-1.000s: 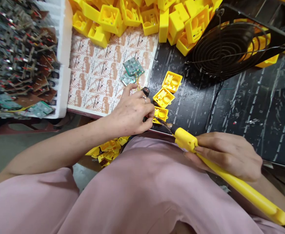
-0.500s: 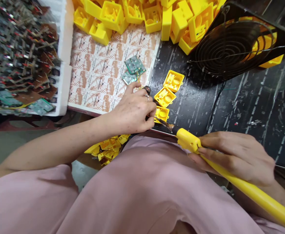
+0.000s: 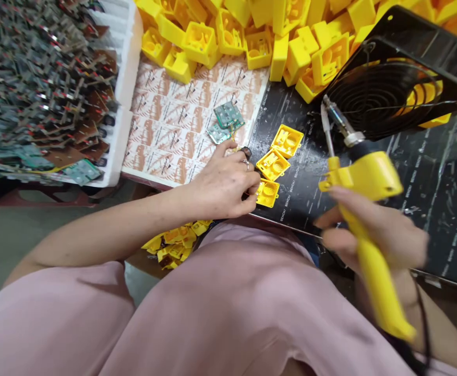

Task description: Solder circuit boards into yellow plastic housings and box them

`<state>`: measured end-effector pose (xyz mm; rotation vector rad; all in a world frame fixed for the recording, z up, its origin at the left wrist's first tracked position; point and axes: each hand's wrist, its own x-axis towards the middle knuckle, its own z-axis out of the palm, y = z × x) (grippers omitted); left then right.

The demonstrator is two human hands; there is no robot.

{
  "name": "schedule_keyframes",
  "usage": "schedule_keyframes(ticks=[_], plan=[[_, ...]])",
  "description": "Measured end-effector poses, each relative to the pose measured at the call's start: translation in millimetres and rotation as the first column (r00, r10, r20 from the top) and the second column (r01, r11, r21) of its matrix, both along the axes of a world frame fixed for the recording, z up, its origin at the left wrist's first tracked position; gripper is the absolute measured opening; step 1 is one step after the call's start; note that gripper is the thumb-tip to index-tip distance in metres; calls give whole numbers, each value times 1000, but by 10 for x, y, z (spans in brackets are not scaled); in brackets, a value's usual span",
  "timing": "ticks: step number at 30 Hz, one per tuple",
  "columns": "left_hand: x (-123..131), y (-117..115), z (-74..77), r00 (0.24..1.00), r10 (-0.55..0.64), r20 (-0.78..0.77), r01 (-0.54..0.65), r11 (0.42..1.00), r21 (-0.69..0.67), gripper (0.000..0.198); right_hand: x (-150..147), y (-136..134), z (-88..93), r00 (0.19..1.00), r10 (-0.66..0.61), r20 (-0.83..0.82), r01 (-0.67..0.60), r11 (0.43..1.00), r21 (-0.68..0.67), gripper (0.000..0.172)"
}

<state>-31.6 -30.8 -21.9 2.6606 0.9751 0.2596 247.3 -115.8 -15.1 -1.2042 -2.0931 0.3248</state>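
Observation:
My right hand (image 3: pixel 377 230) is wrapped round a yellow soldering gun (image 3: pixel 369 175), its metal tip raised near the fan and pointing away from me. My left hand (image 3: pixel 228 183) rests at the table's front edge, fingers curled at the nearest yellow case (image 3: pixel 268 192); what the fingertips pinch is hidden. Two more open cases, a middle one (image 3: pixel 273 164) and a far one (image 3: pixel 287 140), lie in a line behind it. Green circuit boards (image 3: pixel 229 115) with thin wires lie just beyond my left fingers, beside a small dark round part (image 3: pixel 246 152).
A black fan (image 3: pixel 373 94) stands at the back right. Yellow cases (image 3: pixel 201 42) are heaped along the back. A white foam box (image 3: pixel 124 109) full of circuit boards is on the left. More yellow parts (image 3: pixel 177 243) sit below the table edge.
My right hand has lifted the soldering gun away from the nearest case, up and to the right, and turned its tip toward the fan. My left hand stays at the case as the view shifts slightly.

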Motion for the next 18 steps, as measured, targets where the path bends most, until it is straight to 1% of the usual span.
schedule_keyframes(ticks=[1, 2, 3, 4, 5, 7, 8, 9, 11, 12, 14, 16, 18], plan=[[-56, 40, 43, 1000, 8, 21, -8, 1000, 7, 28, -41, 78, -44, 999, 16, 41, -17, 999, 43, 33], [-122, 102, 93, 999, 34, 32, -34, 999, 13, 31, -80, 157, -83, 996, -2, 93, -7, 995, 96, 22], [-191, 185, 143, 996, 84, 25, -85, 996, 20, 34, -118, 231, -115, 991, -29, 133, 8, 988, 155, 13], [-257, 289, 186, 987, 163, -2, -163, 986, 34, 36, -156, 298, -141, 984, -62, 170, 28, 980, 195, 7], [-314, 407, 215, 963, 264, -47, -261, 964, 53, 38, -199, 354, -160, 975, -88, 205, 43, 976, 216, 6], [-382, 653, 216, 887, 440, -140, -429, 898, 101, 39, -305, 441, -191, 959, -125, 255, 64, 970, 232, 19], [-392, 764, 189, 863, 475, -171, -462, 880, 112, 39, -367, 475, -207, 949, -143, 281, 74, 967, 245, 27], [-390, 857, 150, 857, 480, -189, -466, 877, 114, 40, -429, 505, -224, 935, -163, 314, 82, 963, 255, 34], [-371, 974, 67, 884, 439, -161, -423, 898, 122, 42, -533, 556, -263, 908, -190, 374, 97, 962, 255, 37], [-364, 998, 38, 905, 412, -109, -397, 908, 134, 42, -564, 577, -280, 900, -187, 394, 99, 968, 232, 36], [-366, 996, 25, 929, 366, 50, -369, 920, 130, 41, -574, 611, -299, 905, -161, 392, 103, 981, 165, 32], [-383, 957, 72, 923, 325, 208, -339, 940, 38, 37, -531, 634, -295, 934, -113, 340, 86, 992, 93, 31], [-392, 907, 153, 906, 304, 294, -291, 953, -86, 32, -474, 651, -277, 956, -54, 287, 42, 998, 47, 32]])
